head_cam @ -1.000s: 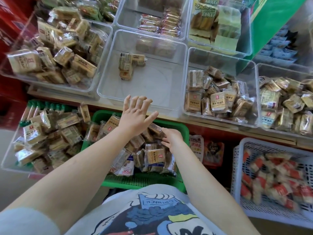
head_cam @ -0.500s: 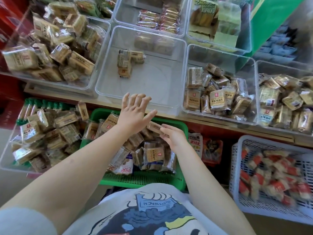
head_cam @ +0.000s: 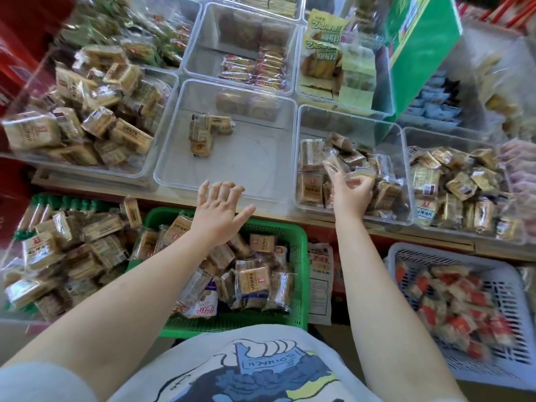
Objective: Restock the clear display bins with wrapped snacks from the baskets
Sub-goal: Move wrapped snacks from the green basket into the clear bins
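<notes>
Right hand [head_cam: 352,190] pinching wrapped snack [head_cam: 336,166], "SPINACH" shirt [head_cam: 261,364]

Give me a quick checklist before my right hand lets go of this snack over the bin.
1. Right hand has a grip on the wrapped snack: ok, fingers pinch it.
2. Hand is over the right clear bin, not the nearly empty middle bin: ok.
3. Snack matches the brown packs already in that bin: cannot tell, the wrapper is blurred.
4. Room in the bin for more: ok, the pile sits below the rim.
5. Left hand free for the next pick: ok, open with fingers spread above the green basket.
6. Basket still holds stock: ok.
</notes>
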{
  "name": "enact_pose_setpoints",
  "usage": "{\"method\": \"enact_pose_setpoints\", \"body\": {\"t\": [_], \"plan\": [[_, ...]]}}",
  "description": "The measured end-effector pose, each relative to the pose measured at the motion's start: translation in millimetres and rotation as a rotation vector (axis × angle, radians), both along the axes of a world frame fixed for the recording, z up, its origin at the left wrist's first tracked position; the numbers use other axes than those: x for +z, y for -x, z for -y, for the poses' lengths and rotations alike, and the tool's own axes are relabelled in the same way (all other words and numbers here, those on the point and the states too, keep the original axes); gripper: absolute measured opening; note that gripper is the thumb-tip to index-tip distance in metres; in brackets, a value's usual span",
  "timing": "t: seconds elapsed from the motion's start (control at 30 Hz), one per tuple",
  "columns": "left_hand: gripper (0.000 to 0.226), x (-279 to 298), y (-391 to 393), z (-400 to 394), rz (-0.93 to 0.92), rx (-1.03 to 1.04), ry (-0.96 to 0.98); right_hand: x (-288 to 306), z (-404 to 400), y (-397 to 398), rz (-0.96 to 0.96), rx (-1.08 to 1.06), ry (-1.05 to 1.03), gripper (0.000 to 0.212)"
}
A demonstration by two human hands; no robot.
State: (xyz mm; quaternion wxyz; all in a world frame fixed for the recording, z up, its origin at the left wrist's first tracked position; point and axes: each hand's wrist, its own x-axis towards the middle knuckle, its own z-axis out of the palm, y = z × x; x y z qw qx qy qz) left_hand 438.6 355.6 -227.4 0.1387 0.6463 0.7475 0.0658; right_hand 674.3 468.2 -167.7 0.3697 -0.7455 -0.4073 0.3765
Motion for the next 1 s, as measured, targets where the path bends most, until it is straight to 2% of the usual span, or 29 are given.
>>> {"method": "enact_pose_setpoints", "body": {"t": [0.07,0.13,0.17,0.23,0.3,0.33,0.37,0.47,0.5,0.57,0.63,0.7,0.73,0.9,1.0], "plan": [[0.060,-1,0,0,0.002,-0.003,-0.008,-16,-14,-2,0.223,0.134,0.069,0.036],[0.064,-2,1,0,0.001,-0.007,-0.014,-24,-19,-1,0.382,0.289,0.161,0.032],[0.066,-2,1,0,-0.002,-0.006,-0.015,-24,-17,1,0.463,0.322,0.142,0.028],[0.064,-3,0,0,-0.010,-0.004,-0.018,-20,-5,7,0.585,0.284,-0.069,0.021],[0.061,-5,0,0,-0.018,-0.007,-0.023,-15,18,17,0.530,0.287,-0.286,0.013],[0.061,-5,0,0,-0.025,-0.011,-0.025,-13,32,22,0.436,0.358,-0.292,0.011],[0.061,-6,0,1,-0.035,-0.017,-0.024,-16,46,27,0.319,0.449,-0.200,0.011],[0.064,-8,1,2,-0.059,-0.022,-0.039,-44,76,38,0.048,0.651,0.289,0.012],[0.065,-9,0,2,-0.063,-0.020,-0.045,-56,81,38,0.048,0.695,0.412,0.012],[0.064,-10,0,2,-0.067,-0.020,-0.051,-79,91,37,0.197,0.865,0.585,0.014],[0.063,-11,0,2,-0.072,-0.022,-0.056,-96,104,37,0.359,1.065,0.710,0.032],[0.062,-11,1,2,-0.076,-0.022,-0.060,-104,114,39,0.416,1.137,0.779,0.054],[0.062,-12,1,2,-0.078,-0.023,-0.059,-106,117,40,0.426,1.132,0.784,0.058],[0.063,-12,1,3,-0.081,-0.023,-0.053,-107,116,42,0.449,1.144,0.776,0.051],[0.062,-12,0,3,-0.081,-0.022,-0.051,-106,115,40,0.398,1.144,0.763,0.048]]}}
